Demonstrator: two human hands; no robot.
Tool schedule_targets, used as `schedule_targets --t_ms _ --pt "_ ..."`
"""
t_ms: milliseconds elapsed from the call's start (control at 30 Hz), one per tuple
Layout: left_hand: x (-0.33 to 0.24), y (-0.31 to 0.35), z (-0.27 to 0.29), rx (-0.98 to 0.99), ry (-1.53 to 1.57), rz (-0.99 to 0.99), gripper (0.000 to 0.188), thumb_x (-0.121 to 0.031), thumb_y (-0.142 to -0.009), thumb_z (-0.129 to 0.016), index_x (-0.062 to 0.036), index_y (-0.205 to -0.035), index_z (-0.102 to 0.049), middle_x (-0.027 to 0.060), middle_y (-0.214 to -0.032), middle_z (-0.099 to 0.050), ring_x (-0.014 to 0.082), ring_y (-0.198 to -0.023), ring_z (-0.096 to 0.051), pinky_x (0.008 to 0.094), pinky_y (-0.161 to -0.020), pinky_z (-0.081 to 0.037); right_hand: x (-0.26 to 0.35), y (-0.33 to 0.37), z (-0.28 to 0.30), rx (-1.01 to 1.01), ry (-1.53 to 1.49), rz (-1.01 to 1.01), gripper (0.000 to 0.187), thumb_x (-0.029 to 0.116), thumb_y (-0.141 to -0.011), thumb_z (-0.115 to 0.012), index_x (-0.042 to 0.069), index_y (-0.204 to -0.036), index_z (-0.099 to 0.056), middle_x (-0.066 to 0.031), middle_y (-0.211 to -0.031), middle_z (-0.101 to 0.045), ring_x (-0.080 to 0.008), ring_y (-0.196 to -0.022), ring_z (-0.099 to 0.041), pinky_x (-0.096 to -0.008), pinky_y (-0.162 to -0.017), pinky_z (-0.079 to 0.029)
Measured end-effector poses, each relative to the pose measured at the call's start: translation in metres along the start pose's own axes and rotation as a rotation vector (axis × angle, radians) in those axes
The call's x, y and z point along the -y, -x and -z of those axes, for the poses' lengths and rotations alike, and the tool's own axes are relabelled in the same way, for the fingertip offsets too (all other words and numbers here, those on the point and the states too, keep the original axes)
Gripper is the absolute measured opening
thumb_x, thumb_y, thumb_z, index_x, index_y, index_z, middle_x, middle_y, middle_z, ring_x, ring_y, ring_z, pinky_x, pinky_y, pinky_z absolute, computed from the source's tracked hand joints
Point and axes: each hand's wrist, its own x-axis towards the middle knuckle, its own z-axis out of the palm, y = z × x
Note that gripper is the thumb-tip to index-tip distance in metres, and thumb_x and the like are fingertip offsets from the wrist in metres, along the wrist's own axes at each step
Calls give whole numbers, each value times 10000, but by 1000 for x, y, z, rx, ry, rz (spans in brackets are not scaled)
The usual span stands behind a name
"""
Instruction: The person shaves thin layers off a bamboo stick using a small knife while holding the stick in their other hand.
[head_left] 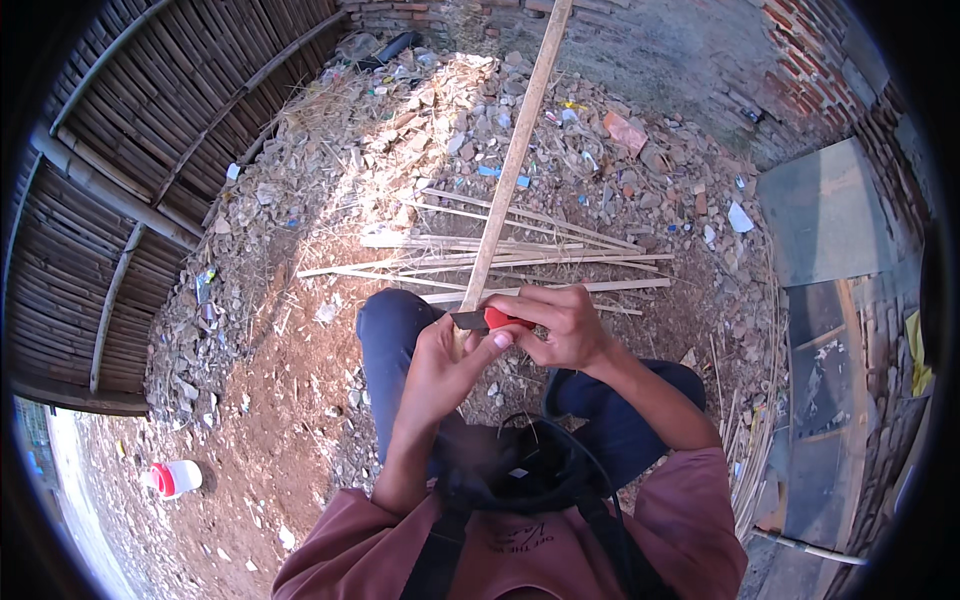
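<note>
A long, flat bamboo strip [515, 155] slants up and away from between my knees. Its near end lies in my left hand [432, 368], whose fingers are closed around it. My right hand [568, 328] grips a knife [497, 318] with a red handle and a short dark blade. The blade lies across the strip close to its near end and seems to touch it. My left thumb rests near the red handle, below the blade. Part of the handle is hidden by my right fingers.
Several thin bamboo strips [560, 256] lie in a loose pile beyond my knees. Rubble and litter [420, 150] cover the ground up to a brick wall [690, 60]. A bamboo fence [110, 200] stands at left; a red-and-white jug [175, 479] sits at lower left.
</note>
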Motion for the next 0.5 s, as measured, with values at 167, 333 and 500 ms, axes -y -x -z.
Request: schedule_targets --t_ms 167,333,500 --pt "-3 1 -11 -77 11 -36 264 -163 -991 -810 9 -1148 -685 -63 -888 -639 0 -760 -506 190 -640 -406 1 -2 1 -3 -22 -26 347 215 -869 -823 111 -1199 -789 -54 -846 -739 -248 -638 -710 -352 -538 -549" --pt "-9 -1 -12 -101 24 -106 292 -224 -984 -826 -3 -1106 -678 -97 -798 -554 0 -699 -435 210 -591 -352 10 -5 -1 -27 58 -75 341 228 -875 -826 125 -1197 -786 -55 -837 -741 -257 -643 -714 -362 -542 -553" --pt "-15 -6 -16 -190 -137 -61 296 -290 -1001 -805 -37 -952 -660 -109 -720 -451 16 -657 -362 247 -556 -306 6 -4 -8 -110 28 -104 328 245 -888 -823 135 -1194 -787 -59 -856 -751 -264 -654 -721 -371 -549 -555"
